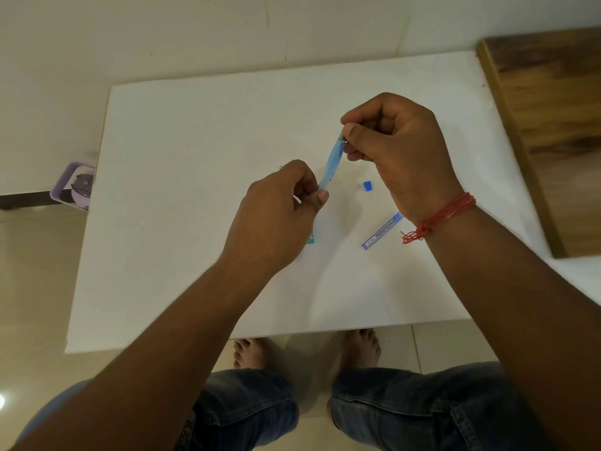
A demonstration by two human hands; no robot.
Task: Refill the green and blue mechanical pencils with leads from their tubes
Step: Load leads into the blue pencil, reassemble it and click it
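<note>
Above the white table (182, 196) I hold the blue mechanical pencil (331, 164) tilted, between both hands. My left hand (279, 209) pinches its lower end. My right hand (400, 151) pinches its upper end with thumb and forefinger. A small blue cap (367, 185) lies on the table right of the pencil. A purple-blue lead tube (381, 232) lies below my right wrist. A teal sliver (311, 237) peeks out under my left hand; whether it is the green pencil or its tube I cannot tell.
A wooden surface (553, 125) borders the table on the right. A lilac basket (73, 187) stands on the floor by the table's left edge. My knees and bare feet show below the near edge.
</note>
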